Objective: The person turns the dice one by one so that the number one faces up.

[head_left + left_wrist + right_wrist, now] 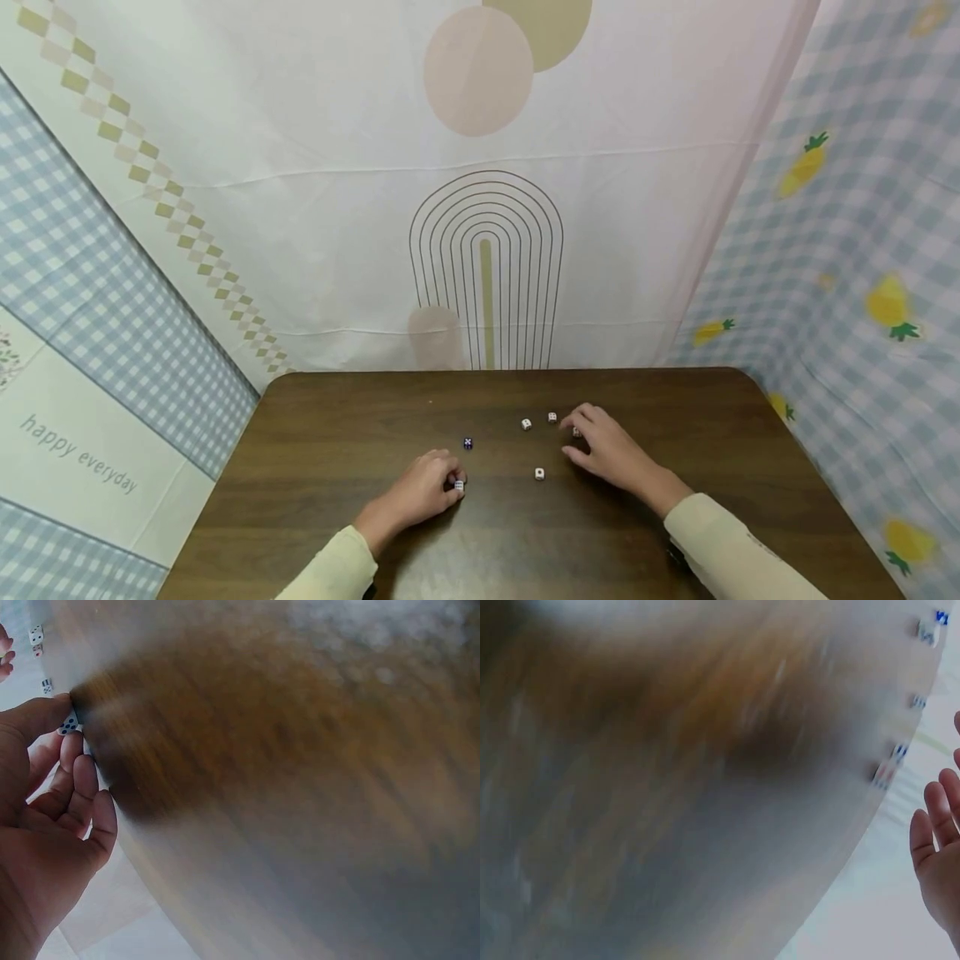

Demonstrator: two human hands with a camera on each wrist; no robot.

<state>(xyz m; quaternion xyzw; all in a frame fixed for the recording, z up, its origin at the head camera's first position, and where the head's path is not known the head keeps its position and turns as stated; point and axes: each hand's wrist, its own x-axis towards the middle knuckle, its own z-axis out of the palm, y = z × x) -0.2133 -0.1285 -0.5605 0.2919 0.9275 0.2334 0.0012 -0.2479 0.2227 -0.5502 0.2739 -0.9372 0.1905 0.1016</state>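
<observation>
In the head view my left hand [424, 490] pinches a white die [460, 485] between thumb and finger, low over the wooden table. The left wrist view shows that die [69, 723] at the tips of the left hand [56, 802], its dark pips visible and the other fingers loosely bent. My right hand [609, 450] spreads thumb and forefinger apart beside a white die [577, 432], partly covered by the fingers. Right by those fingertips sits another white die [552, 417]. In the right wrist view the right hand [941, 855] is cut off by the frame edge.
A dark blue die [468, 443] lies beyond the left hand. Two more white dice, one farther back [526, 424] and one nearer [539, 474], lie between the hands. The brown table [510, 550] ends at a patterned cloth backdrop [337, 250].
</observation>
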